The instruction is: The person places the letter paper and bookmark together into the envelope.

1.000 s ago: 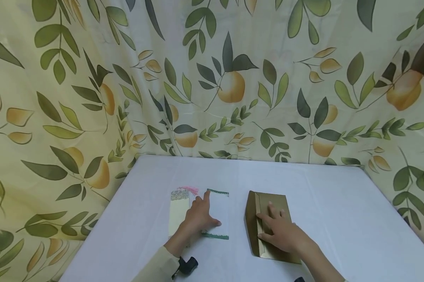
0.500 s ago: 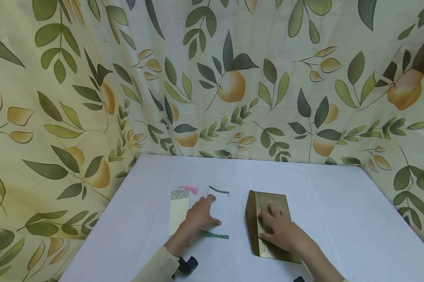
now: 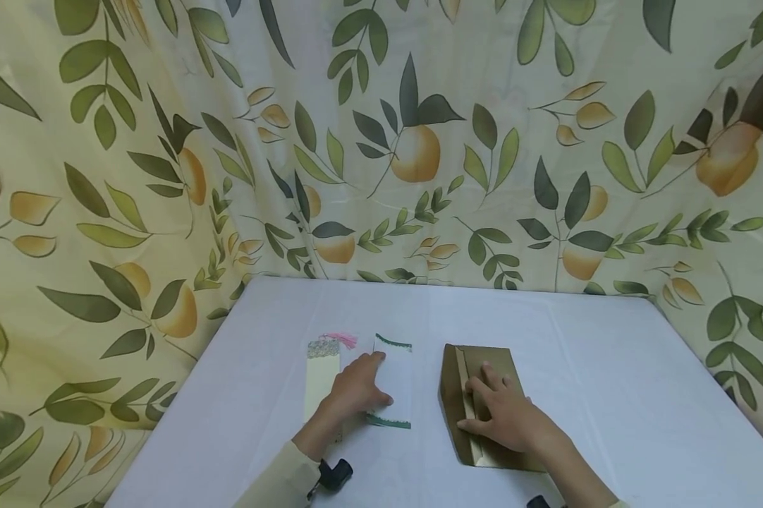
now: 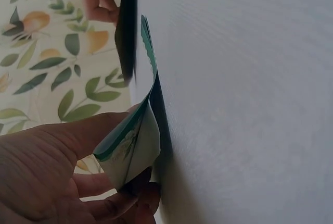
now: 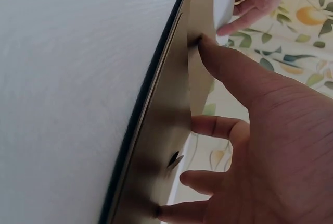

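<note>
In the head view a white card (image 3: pixel 395 384) with green strips along its far and near edges lies on the table. My left hand (image 3: pixel 356 384) grips its left side; the left wrist view shows the card (image 4: pixel 143 138) bent up between thumb and fingers. To the right, a gold envelope (image 3: pixel 492 458) lies with its flap (image 3: pixel 451 406) folded out to the left. My right hand (image 3: pixel 505 416) rests on it, with the thumb near the flap fold and the fingers spread over the body. In the right wrist view, the fingertips touch the gold surface (image 5: pixel 156 146).
Left of the card lies a pale yellow bookmark (image 3: pixel 321 384) with a silvery patterned top, partly covered by my left arm. A pink tassel (image 3: pixel 341 340) is at its far end. The white table (image 3: pixel 584 353) backs onto a leaf-and-fruit curtain (image 3: pixel 413 212).
My left index finger has drawn back from the card's far corner, and the card's far edge now bows. The envelope has shifted slightly left under my right hand.
</note>
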`<state>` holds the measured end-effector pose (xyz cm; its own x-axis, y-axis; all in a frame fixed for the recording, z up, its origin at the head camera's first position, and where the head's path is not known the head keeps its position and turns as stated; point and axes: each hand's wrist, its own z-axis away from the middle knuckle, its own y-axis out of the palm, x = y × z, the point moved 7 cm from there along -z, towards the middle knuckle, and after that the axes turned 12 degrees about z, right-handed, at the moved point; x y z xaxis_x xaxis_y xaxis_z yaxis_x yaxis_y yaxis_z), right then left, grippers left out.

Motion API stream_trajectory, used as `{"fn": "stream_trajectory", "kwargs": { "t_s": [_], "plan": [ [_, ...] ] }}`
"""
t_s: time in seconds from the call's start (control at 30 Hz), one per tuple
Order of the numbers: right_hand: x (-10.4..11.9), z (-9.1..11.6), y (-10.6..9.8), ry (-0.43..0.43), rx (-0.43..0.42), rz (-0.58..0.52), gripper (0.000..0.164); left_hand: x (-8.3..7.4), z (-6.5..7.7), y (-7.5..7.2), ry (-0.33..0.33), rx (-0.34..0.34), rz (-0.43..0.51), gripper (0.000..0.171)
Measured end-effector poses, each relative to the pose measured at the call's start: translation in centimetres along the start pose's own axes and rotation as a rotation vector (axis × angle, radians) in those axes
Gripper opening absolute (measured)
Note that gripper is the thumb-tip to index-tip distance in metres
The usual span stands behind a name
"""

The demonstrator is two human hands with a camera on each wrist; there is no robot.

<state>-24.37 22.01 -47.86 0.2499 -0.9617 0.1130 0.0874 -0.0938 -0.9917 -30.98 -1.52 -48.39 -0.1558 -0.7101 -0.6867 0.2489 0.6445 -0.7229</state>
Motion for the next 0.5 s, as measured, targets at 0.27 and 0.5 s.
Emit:
{"fn": "stream_trajectory", "kwargs": {
  "t_s": [0.27,0.5],
  "plan": [
    [-0.16,-0.14,0.12,0.018,0.005,0.007,0.071,-0.17,0.3,-0.13,0.011,0.026,0.005,0.084],
    [-0.32,-0.4,0.13,0.025,-0.003,-0.009,0.063,-0.11,0.24,-0.41,0.027,0.073,0.039,0.078]
  ]
}}
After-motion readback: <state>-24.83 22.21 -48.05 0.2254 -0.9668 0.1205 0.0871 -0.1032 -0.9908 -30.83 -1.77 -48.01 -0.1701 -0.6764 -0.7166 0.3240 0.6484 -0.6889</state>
